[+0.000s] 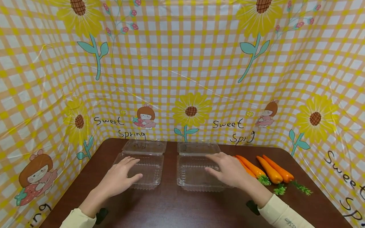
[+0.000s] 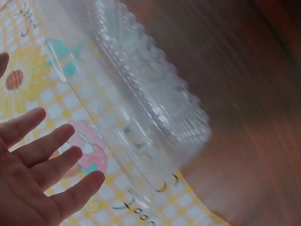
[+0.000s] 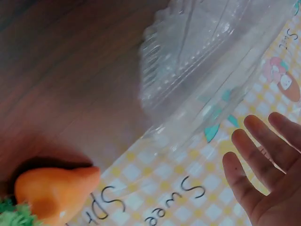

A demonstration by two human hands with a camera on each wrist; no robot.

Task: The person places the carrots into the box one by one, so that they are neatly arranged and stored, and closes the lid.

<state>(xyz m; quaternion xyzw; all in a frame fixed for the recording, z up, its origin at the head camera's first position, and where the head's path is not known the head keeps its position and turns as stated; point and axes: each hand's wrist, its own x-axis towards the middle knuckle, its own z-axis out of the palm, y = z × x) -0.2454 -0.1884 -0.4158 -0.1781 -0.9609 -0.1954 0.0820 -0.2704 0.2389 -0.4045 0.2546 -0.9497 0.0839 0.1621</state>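
Two clear plastic clamshell boxes stand side by side on the table, their lids opened back toward the cloth wall. My left hand [image 1: 121, 175], fingers spread, is over the left side of the left box [image 1: 149, 172]. Over the right side of the right box [image 1: 191, 177] is my right hand [image 1: 231, 169], its fingers loosely extended. Neither hand holds anything. Both wrist views show the spread fingers in front of the ribbed box edges. Several orange carrots [image 1: 269, 169] with green tops lie just right of my right hand, which partly hides them.
A dark brown wooden table [image 1: 171, 205] bears everything. Behind it and along both sides rises a yellow checked cloth [image 1: 182, 63] printed with sunflowers and girls. Carrot greens [image 1: 302, 188] stick out toward the table's right edge.
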